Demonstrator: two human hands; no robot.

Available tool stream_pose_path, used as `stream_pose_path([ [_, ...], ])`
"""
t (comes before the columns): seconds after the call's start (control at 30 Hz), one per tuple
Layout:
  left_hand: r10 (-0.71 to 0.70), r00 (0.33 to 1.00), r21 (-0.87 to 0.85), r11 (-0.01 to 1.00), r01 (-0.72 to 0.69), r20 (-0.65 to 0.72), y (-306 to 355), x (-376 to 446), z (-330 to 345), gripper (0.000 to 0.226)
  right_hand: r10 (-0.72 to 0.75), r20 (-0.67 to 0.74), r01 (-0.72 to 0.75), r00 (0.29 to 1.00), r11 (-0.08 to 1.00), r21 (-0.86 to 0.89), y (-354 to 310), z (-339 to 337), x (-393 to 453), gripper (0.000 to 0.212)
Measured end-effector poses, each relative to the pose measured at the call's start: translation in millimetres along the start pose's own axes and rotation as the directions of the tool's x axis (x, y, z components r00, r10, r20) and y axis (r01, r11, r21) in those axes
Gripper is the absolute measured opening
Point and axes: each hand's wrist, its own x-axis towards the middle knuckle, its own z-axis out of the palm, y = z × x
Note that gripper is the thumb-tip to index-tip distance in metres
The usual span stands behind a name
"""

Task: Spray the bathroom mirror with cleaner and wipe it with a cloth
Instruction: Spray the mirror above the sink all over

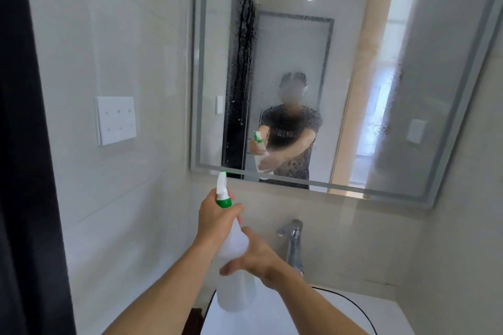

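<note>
Head view: the left hand (215, 215) is wrapped round the neck of the spray bottle (234, 261), just under its green collar, nozzle aimed at the mirror (340, 68). The right hand (255, 257) curls loosely round the bottle's body, steadying it. Translucent plastic like this is probably light and gives a little under a squeeze; if wet it would be slippery, so the neck is the surer hold. How much cleaner it contains cannot be told. Droplets already bead the glass. Below sit a tap (294, 242) and white basin (353, 315).
</note>
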Motion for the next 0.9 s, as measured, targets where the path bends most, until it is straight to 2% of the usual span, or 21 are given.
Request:
stream_pose_path([
  [0.2, 0.026, 0.998, 0.02, 0.999, -0.025, -0.053, 5.5, 11.2, -23.2, 0.028, 0.006, 0.042, -0.005, 0.999, 1.0, -0.014, -15.7, 17.8, 13.1, 0.086],
  [0.37, 0.044, 0.998, 0.004, 0.999, -0.044, -0.038, 20.1, 18.4, -28.3, 0.026, -0.021, 0.011, 0.021, 1.0, 1.0, -0.006, -29.4, 19.7, 18.5, 0.086],
  [0.5, 0.085, 0.996, 0.008, 0.996, -0.085, -0.028, 37.5, 26.2, -22.3, 0.024, -0.061, -0.024, 0.061, 0.998, 0.998, 0.003, -43.1, 7.8, 19.5, 0.079],
  [0.73, 0.134, 0.99, -0.049, 0.99, -0.132, 0.041, 67.2, 37.7, -1.9, 0.037, -0.093, -0.094, 0.094, 0.991, 0.995, 0.01, -63.2, -20.8, 21.0, 0.085],
  [0.9, 0.179, 0.978, -0.056, 0.983, -0.173, 0.105, 91.7, 42.9, 17.7, 0.032, -0.132, -0.151, 0.136, 0.98, 0.99, 0.021, -75.5, -40.7, 20.0, 0.089],
])
